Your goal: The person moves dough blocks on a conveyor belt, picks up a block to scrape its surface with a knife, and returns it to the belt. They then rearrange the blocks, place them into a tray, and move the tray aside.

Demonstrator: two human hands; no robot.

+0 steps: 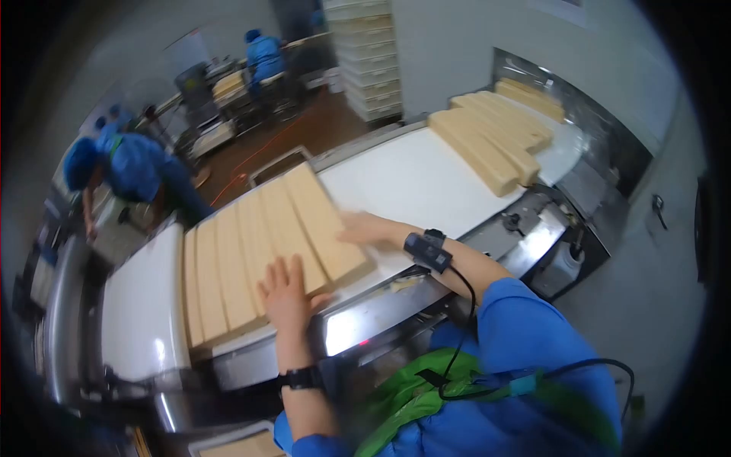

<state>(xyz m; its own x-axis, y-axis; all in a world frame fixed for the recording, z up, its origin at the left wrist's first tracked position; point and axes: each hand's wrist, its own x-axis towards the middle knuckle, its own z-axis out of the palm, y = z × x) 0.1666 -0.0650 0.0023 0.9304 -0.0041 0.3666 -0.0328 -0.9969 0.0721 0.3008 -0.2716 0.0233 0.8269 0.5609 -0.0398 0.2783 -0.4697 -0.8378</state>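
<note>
Several long pale-yellow blocks [242,255] lie side by side on a white conveyor belt, their exact material not clear. My left hand [286,298] rests with spread fingers on the near ends of these blocks. Against the right side of the rightmost block [326,228], my right hand [371,230] is stretched out, slightly blurred, pressing along its edge rather than gripping. A narrow gap separates this block from its neighbour at the near end. Both wrists wear black bands, and a cable runs from the right one.
More pale blocks [487,141] lie at the belt's far right end. The white belt [396,179] has a metal frame [365,324] along its near side. Stacked white crates [369,65] stand behind. One person in blue [141,164] bends at the left; another [264,57] works farther back.
</note>
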